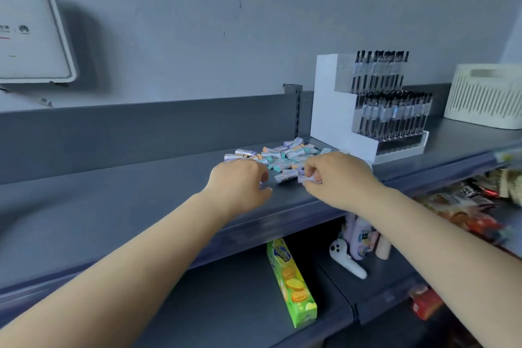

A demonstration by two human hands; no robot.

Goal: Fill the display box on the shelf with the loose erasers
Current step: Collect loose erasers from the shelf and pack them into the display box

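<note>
Small wrapped rectangular erasers (278, 156), matte shelf (141, 195).

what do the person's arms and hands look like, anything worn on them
Both arms are bare from the bottom edge of the picture up to the hands, with no sleeves in view. The left hand and right hand wear no gloves. No watch, bracelet or ring shows on either wrist or on the fingers that can be seen.

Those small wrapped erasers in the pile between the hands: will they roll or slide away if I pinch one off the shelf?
The erasers look like short, flat-sided blocks, so they probably will not roll. They seem small and light, so a nudge could skid one across the smooth shelf. The wrappers look glossy, possibly slippery; the right hand appears to pinch one by its sides.
</note>
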